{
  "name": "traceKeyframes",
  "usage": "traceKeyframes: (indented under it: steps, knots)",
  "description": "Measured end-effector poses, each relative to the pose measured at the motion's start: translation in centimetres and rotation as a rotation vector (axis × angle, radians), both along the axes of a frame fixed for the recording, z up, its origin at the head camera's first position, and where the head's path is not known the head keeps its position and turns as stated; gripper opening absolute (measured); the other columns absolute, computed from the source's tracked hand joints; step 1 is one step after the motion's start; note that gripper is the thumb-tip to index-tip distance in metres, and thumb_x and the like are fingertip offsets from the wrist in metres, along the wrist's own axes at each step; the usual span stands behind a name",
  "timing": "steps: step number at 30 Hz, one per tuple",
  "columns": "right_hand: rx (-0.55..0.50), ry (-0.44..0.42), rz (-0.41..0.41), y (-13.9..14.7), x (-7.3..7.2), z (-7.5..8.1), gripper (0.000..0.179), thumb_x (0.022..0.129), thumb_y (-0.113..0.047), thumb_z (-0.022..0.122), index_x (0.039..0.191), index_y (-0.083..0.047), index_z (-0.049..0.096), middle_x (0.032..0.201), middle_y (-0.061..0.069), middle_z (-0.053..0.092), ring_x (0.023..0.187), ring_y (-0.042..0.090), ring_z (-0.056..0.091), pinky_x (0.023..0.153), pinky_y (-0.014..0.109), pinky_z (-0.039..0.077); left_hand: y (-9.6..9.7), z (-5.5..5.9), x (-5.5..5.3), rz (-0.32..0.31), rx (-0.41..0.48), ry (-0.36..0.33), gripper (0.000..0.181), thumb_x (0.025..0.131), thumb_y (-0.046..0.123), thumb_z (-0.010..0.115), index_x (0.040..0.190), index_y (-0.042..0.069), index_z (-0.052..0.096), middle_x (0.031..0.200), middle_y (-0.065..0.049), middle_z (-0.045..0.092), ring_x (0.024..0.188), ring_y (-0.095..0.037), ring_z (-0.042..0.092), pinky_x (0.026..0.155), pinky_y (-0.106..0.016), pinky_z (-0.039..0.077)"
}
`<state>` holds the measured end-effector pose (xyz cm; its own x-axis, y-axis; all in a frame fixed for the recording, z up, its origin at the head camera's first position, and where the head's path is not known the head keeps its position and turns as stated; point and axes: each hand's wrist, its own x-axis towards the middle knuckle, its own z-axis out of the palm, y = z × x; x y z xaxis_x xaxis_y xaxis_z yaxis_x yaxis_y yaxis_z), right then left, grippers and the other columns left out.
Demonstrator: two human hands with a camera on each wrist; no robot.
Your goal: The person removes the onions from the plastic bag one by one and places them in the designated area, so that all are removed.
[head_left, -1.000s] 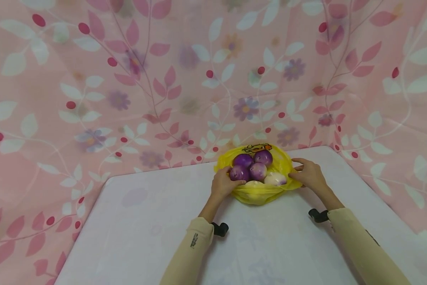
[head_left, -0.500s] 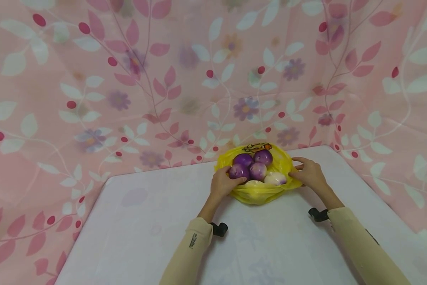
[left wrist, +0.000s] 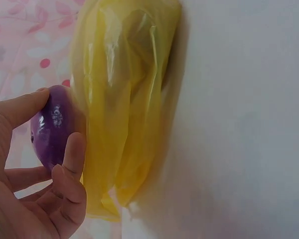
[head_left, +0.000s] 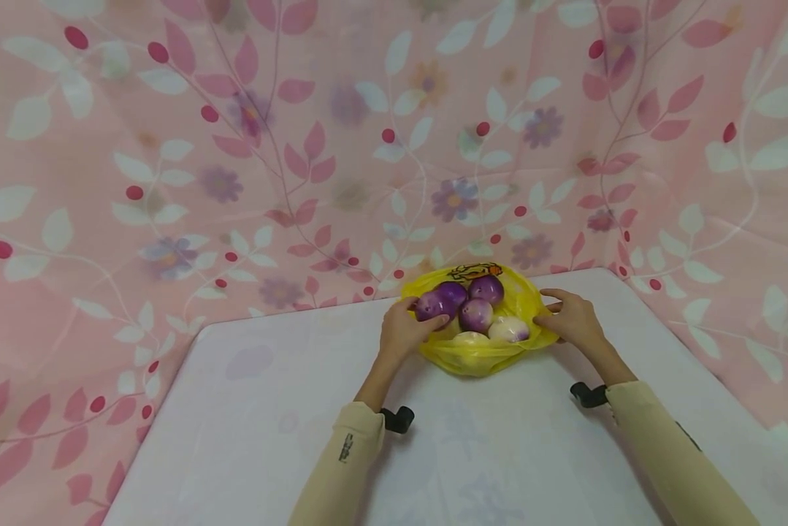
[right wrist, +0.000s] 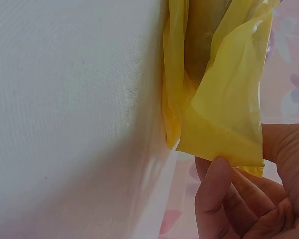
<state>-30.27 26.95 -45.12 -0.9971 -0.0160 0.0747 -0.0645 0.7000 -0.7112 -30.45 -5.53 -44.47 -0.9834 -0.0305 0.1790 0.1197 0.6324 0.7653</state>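
A yellow plastic bag (head_left: 472, 359) sits with its mouth spread at the table's far side. Inside are several glossy round vegetables, among them a purple-and-white one (head_left: 476, 315) and a mostly white one (head_left: 508, 329). At the bag's left side, my left hand (head_left: 402, 330) holds a purple round vegetable (left wrist: 52, 127) between thumb and fingers, over the bag's rim. My right hand (head_left: 574, 321) pinches the edge of the bag on the other side; in the right wrist view the thumb and fingers (right wrist: 214, 191) meet at a yellow flap (right wrist: 229, 114).
The bag stands on a table with a pale cloth (head_left: 249, 409). Behind it hangs a pink floral curtain (head_left: 341, 146), close to the table's back edge. Each wrist carries a black camera mount, one at the left sleeve (head_left: 399, 419).
My left hand has shifted left, drawing the purple round vegetable up toward the bag's left rim. The other vegetables stay nearly in place, and my right hand keeps its hold.
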Motion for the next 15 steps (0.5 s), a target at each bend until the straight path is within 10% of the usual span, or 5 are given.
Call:
traceKeyframes:
  steps: [9, 15]
  knots:
    - [0.001, -0.014, -0.003, -0.1, -0.1, 0.1, 0.064, 0.082, -0.024, 0.070, 0.136, -0.005, 0.042, 0.113, 0.028, 0.059, 0.081, 0.033, 0.065, 0.049, 0.032, 0.054, -2.5, 0.9, 0.0, 0.034, 0.024, 0.041, 0.069, 0.066, 0.062, 0.073, 0.116, 0.015, 0.060, 0.108, -0.001, 0.060, 0.100, -0.023, 0.055, 0.084, -0.039, 0.048]
    - [-0.003, -0.014, 0.001, -0.1, -0.2, 0.2, 0.065, 0.082, -0.024, 0.070, 0.137, -0.005, 0.042, 0.113, 0.028, 0.059, 0.084, 0.035, 0.065, 0.050, 0.033, 0.054, -4.3, 1.0, -0.2, 0.044, 0.089, 0.054, 0.067, 0.067, 0.059, 0.074, 0.116, 0.015, 0.059, 0.106, -0.001, 0.059, 0.070, -0.018, 0.063, 0.063, -0.032, 0.053]
